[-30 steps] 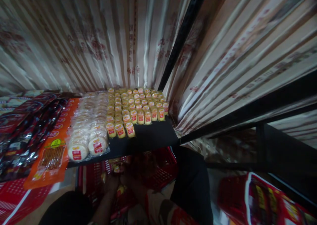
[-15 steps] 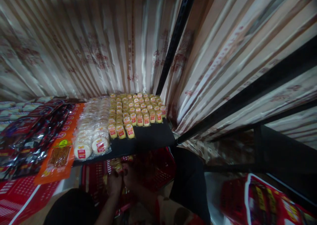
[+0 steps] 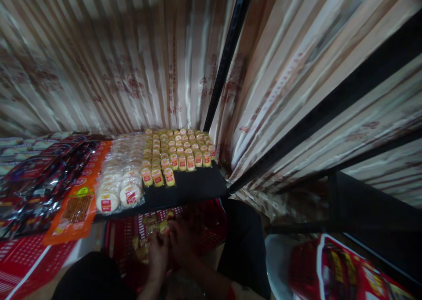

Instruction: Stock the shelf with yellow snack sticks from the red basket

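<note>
My left hand (image 3: 158, 250) and my right hand (image 3: 180, 240) are close together above a red basket (image 3: 214, 223). Between their fingertips is a small yellow wrapped cake (image 3: 164, 226), and the fingers of both hands are closed on it. Dim light and blur hide the exact grip. More yellow wrapped cakes (image 3: 142, 252) lie in the basket beside my left hand. On the black shelf (image 3: 194, 185) just beyond stand rows of the same yellow wrapped cakes (image 3: 169, 177), with red and white labels facing me.
Left of the cakes, the shelf holds round white wrapped cakes (image 3: 108, 201), an orange snack packet (image 3: 77, 207) and dark red packets (image 3: 42, 190). Black metal posts (image 3: 227, 62) and pale curtains (image 3: 148, 62) stand behind. Red packages (image 3: 343, 269) sit low at right.
The hands have shifted slightly right and down over the basket, with the yellow wrapped cake still between them. The whole view has moved a little. The shelf rows look the same.
</note>
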Demonstrator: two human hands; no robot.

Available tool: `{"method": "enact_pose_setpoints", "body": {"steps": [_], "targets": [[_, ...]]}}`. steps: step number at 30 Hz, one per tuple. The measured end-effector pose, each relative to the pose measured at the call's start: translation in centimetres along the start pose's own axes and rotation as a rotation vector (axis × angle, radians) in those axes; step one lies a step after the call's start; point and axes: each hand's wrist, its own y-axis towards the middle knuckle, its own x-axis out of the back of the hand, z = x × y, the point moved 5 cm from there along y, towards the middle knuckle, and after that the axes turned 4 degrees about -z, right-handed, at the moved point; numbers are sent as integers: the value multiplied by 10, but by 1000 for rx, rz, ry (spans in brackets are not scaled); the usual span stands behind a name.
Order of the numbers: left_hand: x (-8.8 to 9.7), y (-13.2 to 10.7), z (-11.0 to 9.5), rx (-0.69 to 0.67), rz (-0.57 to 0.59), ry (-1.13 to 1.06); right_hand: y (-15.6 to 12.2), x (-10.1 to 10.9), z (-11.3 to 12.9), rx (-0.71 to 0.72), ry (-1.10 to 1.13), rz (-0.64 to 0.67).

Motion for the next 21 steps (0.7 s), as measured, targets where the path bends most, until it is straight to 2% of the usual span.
{"method": "enact_pose_setpoints", "body": {"steps": [4,8,11,16,21], "targets": [[4,-9,-21,-101,-58,-202,4,21,15,73,-8,-61],[7,-18,-47,-118,-28,-310,10,45,30,124,-1,-119],[9,-21,-69,-136,9,-322,15,61,39,141,20,-150],[13,-17,-107,-247,-7,-305,31,78,44,150,48,-235],[-1,-6,-135,-321,12,-261,56,92,41,106,27,-301]]}}
